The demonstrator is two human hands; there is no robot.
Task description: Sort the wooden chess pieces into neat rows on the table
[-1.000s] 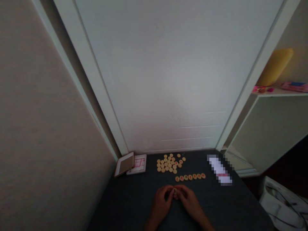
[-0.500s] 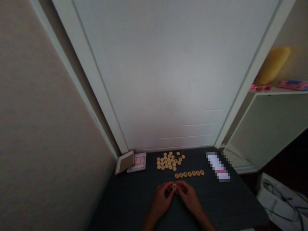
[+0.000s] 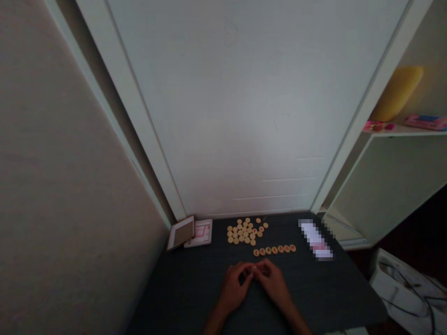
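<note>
The fingertips of the left hand [image 3: 234,284] and right hand [image 3: 274,281] meet, pinching a small, round, pale wood-like disc [image 3: 253,269], probably for shared control. The disc lies between the tips, partly hidden. Beyond: a single row of round tan discs with mostly red markings [image 3: 274,250], presumably spaced for legibility; farther, a loose cluster of pale round discs [image 3: 240,233] on the dark table [image 3: 188,288].

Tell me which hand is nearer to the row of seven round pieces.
Right. The right hand is directly on the near side of the row of seven round pieces; the left hand is nearer the person too, but off past its left end.
</note>
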